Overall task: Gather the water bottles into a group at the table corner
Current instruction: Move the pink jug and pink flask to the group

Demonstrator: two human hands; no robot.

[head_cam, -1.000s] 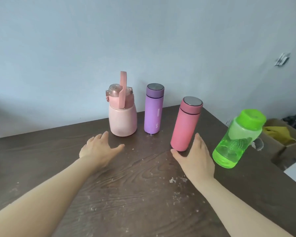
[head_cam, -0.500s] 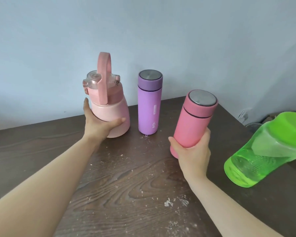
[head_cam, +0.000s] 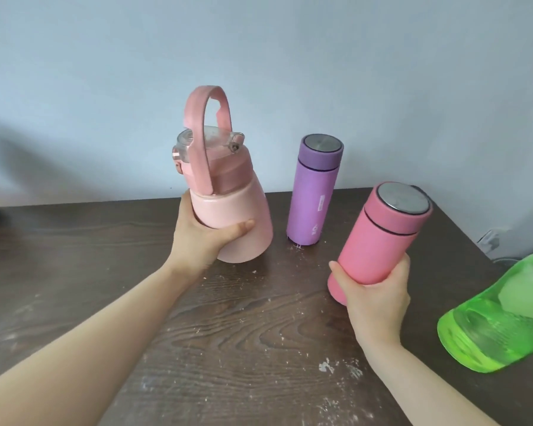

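Where a second ago both palms lay flat on the tabletop short of the bottles, each hand now has one wrapped: the left hand (head_cam: 202, 238) closes thumb and fingers around the lower body of the pale pink jug bottle with the loop handle (head_cam: 228, 207), and the right hand (head_cam: 377, 295) grips the base of the coral flask (head_cam: 382, 241). Both bottles are tilted and seem lifted or tipped off the dark wooden table (head_cam: 197, 348). Between the two sets of fingers the purple flask (head_cam: 313, 192) stands untouched; the green clear bottle (head_cam: 499, 321) sits just beyond the right knuckles, near the table's right edge. Gathering looks just begun: two bottles in hand, none regrouped.
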